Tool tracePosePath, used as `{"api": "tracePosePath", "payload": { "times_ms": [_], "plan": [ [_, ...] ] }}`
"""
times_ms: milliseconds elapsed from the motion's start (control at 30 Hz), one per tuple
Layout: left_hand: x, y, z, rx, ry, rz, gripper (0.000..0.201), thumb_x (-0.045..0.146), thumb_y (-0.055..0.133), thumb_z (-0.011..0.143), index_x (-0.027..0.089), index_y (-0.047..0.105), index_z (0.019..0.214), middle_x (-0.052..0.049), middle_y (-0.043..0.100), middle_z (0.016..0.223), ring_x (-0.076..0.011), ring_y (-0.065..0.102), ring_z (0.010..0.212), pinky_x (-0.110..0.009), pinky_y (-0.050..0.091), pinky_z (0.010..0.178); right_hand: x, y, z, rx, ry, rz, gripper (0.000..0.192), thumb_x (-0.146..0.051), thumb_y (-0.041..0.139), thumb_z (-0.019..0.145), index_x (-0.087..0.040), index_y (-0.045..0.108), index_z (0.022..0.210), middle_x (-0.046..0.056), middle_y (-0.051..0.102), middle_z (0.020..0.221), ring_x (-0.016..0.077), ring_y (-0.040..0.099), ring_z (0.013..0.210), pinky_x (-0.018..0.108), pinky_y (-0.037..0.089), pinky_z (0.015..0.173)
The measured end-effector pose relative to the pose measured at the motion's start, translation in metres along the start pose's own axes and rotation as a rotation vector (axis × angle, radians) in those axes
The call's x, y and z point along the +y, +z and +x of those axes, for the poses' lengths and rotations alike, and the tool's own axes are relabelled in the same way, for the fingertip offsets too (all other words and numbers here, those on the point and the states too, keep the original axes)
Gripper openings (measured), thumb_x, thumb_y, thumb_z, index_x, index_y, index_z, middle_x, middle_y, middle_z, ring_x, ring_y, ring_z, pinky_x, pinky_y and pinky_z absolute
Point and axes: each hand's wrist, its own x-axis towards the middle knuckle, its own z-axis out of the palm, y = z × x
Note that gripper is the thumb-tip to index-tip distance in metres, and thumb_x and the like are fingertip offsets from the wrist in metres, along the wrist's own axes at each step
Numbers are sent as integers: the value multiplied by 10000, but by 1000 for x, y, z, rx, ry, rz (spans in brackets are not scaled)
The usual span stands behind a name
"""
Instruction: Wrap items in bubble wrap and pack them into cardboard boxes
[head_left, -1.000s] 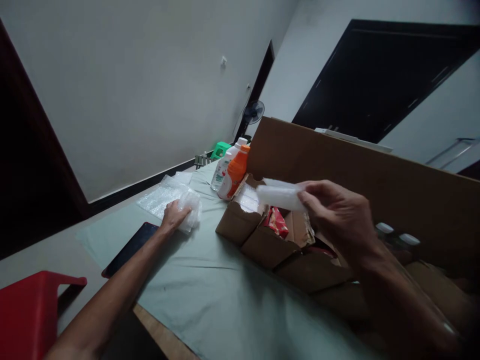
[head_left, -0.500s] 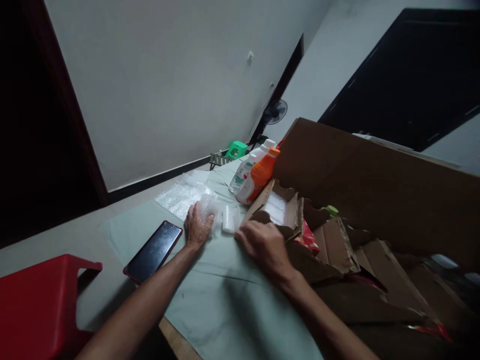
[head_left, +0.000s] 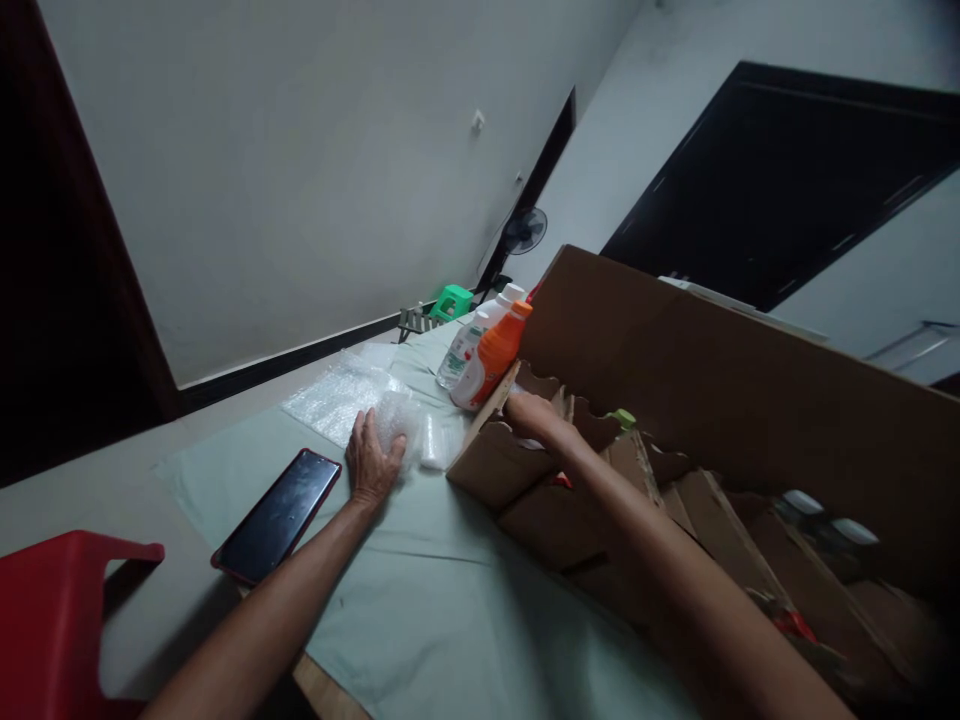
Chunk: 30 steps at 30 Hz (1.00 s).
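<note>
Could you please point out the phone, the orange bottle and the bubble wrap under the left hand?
phone (head_left: 277, 516): head view, middle of its dark screen.
orange bottle (head_left: 493, 354): head view, its orange body.
bubble wrap (head_left: 395, 418): head view, crumpled part beside the fingers.
</note>
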Motion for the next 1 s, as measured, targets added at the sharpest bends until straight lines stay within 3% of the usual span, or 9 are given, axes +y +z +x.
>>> {"api": "tracePosePath", "payload": {
  "times_ms": [100, 267, 367, 433, 467, 533, 667, 800, 1000],
  "plan": [
    [-1, -1, 1, 28, 6, -45, 635, 363, 508, 895, 117, 392, 1468, -218, 408, 1524, -354, 366, 1448, -520, 356, 1165, 10, -11, -6, 75, 72, 68, 246, -360, 643, 952, -148, 652, 1076, 40, 680, 1008, 149, 663, 831, 330, 572, 742],
    [2, -3, 1, 63, 16, -102, 567, 310, 454, 929, 178, 421, 1480, -161, 381, 1559, -324, 373, 1450, -484, 345, 1185, 26, -76, -19, 427, 144, 168, 221, -215, 479, 935, -125, 676, 890, 41, 669, 779, 142, 617, 678, 257, 449, 602],
    [4, -4, 2, 75, 10, -115, 551, 294, 464, 941, 214, 433, 1485, -142, 357, 1582, -325, 371, 1452, -487, 328, 1194, 5, -106, -29, 749, -8, 290, 274, -217, 404, 924, -137, 649, 1019, 67, 687, 907, 160, 625, 776, 268, 455, 667],
    [5, -5, 2, 75, 12, -119, 545, 297, 469, 950, 230, 433, 1490, -132, 345, 1593, -325, 364, 1457, -485, 317, 1200, -26, -106, -34, 821, -121, 302, 257, -243, 433, 921, -158, 644, 1041, 72, 696, 971, 182, 630, 850, 301, 463, 757],
    [6, -5, 2, 75, 15, -120, 543, 301, 471, 953, 234, 433, 1491, -128, 344, 1595, -323, 365, 1457, -482, 316, 1200, -44, -100, -35, 777, -149, 265, 245, -246, 451, 922, -165, 647, 1046, 81, 698, 1009, 200, 629, 900, 326, 455, 813],
    [6, -7, 2, 81, 23, -122, 539, 310, 473, 956, 231, 439, 1488, -130, 353, 1590, -324, 378, 1450, -479, 323, 1196, -80, -74, -36, 496, -143, 45, 263, -219, 423, 951, -154, 644, 1079, 133, 681, 1115, 251, 598, 1044, 392, 407, 924],
    [5, -8, 3, 120, 31, -122, 542, 308, 438, 963, 204, 422, 1495, -153, 383, 1565, -322, 387, 1444, -486, 339, 1185, -127, 0, -34, 197, -160, -4, 232, -129, 453, 946, -143, 677, 1003, 124, 704, 1003, 218, 640, 952, 347, 450, 864],
    [6, -6, 2, 131, 44, -116, 539, 290, 411, 965, 180, 425, 1493, -170, 385, 1559, -321, 383, 1446, -491, 342, 1180, -131, 52, -28, -7, -84, -19, 222, -315, 571, 987, -146, 648, 1109, 62, 685, 1043, 185, 663, 911, 380, 545, 828],
    [11, -9, 0, 109, 81, -85, 522, 358, 441, 967, 183, 481, 1458, -165, 376, 1566, -328, 391, 1436, -492, 339, 1176, -117, 76, -15, -177, -179, 42, 314, -370, 623, 963, -176, 622, 1211, 77, 649, 1202, 210, 653, 1034, 423, 560, 887]
  ]
}}
